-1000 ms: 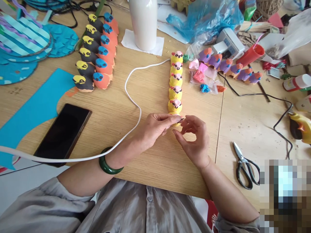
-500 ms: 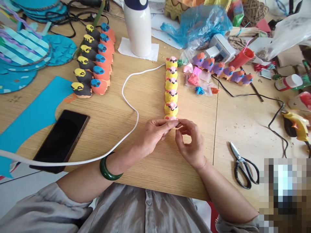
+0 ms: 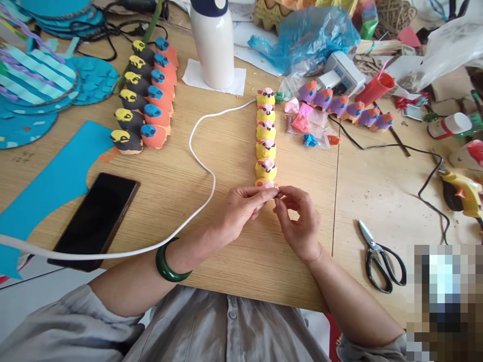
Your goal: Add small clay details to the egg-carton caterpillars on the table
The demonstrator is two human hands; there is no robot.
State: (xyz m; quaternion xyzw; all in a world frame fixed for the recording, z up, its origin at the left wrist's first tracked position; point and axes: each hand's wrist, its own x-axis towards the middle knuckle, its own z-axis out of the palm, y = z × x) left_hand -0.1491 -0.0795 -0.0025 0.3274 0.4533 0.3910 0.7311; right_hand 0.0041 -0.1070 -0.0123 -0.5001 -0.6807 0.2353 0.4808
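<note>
My left hand (image 3: 245, 206) and my right hand (image 3: 300, 216) meet at the near end of a yellow row of bumps (image 3: 266, 133) with pink and black details. Between my left thumb and fingers is a small dark piece, too small to name. My right fingertips are pinched together against it, and whether they grip it too is hard to see. The nearest yellow bump is partly hidden behind my fingers. Small bags of pink clay (image 3: 301, 121) and a blue lump (image 3: 310, 140) lie right of the row.
Black-and-yellow bumps (image 3: 130, 116) and orange-and-blue bumps (image 3: 155, 113) stand at left, above a phone (image 3: 98, 218). A white cable (image 3: 214, 181) curves across the table. A white bottle (image 3: 215, 50) stands behind. Scissors (image 3: 377, 256), purple bumps (image 3: 339, 105) and a glue gun (image 3: 462, 191) are at right.
My right thumb has moved up toward the fingertips, closing the gap that was there. My left hand has stayed nearly in place.
</note>
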